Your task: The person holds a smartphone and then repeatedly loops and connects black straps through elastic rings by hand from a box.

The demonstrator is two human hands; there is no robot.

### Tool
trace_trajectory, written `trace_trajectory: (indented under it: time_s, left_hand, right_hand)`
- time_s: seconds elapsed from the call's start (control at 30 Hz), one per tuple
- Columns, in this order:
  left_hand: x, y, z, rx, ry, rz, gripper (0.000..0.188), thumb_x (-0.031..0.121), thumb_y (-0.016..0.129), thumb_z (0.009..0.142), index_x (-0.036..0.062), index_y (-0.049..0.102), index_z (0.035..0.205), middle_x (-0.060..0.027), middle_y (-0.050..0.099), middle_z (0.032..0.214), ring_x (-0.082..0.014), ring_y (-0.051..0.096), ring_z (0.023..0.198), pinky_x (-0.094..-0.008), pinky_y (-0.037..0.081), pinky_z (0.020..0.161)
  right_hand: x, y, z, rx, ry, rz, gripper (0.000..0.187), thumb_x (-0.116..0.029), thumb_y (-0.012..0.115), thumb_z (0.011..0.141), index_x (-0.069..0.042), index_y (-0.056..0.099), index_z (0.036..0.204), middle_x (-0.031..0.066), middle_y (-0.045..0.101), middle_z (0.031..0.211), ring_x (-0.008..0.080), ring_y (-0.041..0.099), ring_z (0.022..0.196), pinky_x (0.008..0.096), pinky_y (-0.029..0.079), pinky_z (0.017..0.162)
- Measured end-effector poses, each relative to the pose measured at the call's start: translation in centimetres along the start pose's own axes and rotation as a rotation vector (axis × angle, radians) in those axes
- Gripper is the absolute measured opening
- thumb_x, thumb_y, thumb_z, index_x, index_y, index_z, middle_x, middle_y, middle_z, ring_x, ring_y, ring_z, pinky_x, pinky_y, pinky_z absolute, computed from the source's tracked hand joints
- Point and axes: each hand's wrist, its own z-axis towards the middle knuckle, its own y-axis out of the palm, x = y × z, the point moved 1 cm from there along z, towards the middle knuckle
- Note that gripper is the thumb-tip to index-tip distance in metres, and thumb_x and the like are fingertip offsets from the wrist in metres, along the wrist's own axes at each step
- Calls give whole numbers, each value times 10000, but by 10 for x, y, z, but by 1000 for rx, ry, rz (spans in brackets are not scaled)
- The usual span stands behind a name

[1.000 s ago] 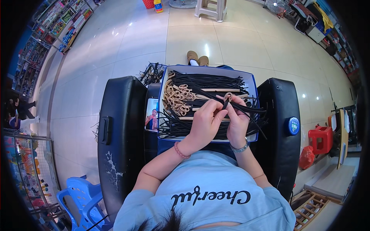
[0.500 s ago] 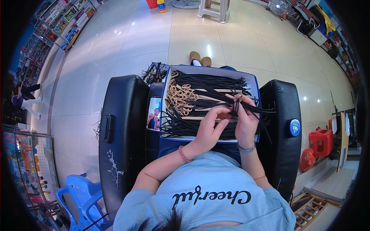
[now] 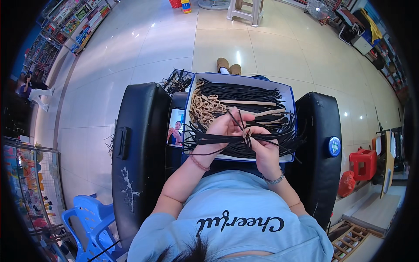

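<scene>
By the right hand (image 3: 267,150), the tan loop (image 3: 247,133) is gripped in a closed pinch of thumb and fingers, with dark strands gathered at the same spot. Above the left palm and wrist, a bundle of black cords (image 3: 213,139) is stretched leftward from the loop; the fingers of the left hand (image 3: 221,127) are curled beside some loose ends that stick up, but whether those ends are pinched or only touched cannot be told. For good work here, the loop is best held firmly at its crossing, so that its shape is not lost while the strands are sorted. Loose ends should be separated by the left fingertips and drawn through evenly, since a twisted or trapped strand would probably leave the knot lopsided. Tension is better taken along the cords than sideways, and too hard a tug could pull the loop out of the pinch. The piece is held over the near part of the box (image 3: 288,94), where straight lengths of black cord (image 3: 240,91) and a few tan strips (image 3: 251,103) are laid, with a cluster of looped tan ends (image 3: 205,107) at the left. Long tails should be lifted clear of that cluster so that nothing is snagged.
</scene>
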Motion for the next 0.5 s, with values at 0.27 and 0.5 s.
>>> trace_trajectory:
  time_s: [0.27, 0.5]
  left_hand:
    - [0, 11, -5, 37, 127, 70, 450, 351, 411, 963, -58, 571, 1059, -10, 575, 736, -51, 555, 645, -152, 451, 557]
    - [-4, -16, 10, -102, 104, 123, 318, 285, 483, 946, -14, 592, 937, 40, 489, 601, -31, 447, 513, -166, 373, 462]
  right_hand:
    - [0, 0, 4, 21, -4, 67, 181, 4, 583, 836, 31, 571, 1015, 68, 620, 960, 117, 591, 870, 249, 475, 830]
    - [1, -1, 4, -40, -13, 38, 197, 5, 567, 842, 32, 567, 1038, 78, 618, 969, 135, 596, 895, 251, 461, 859]
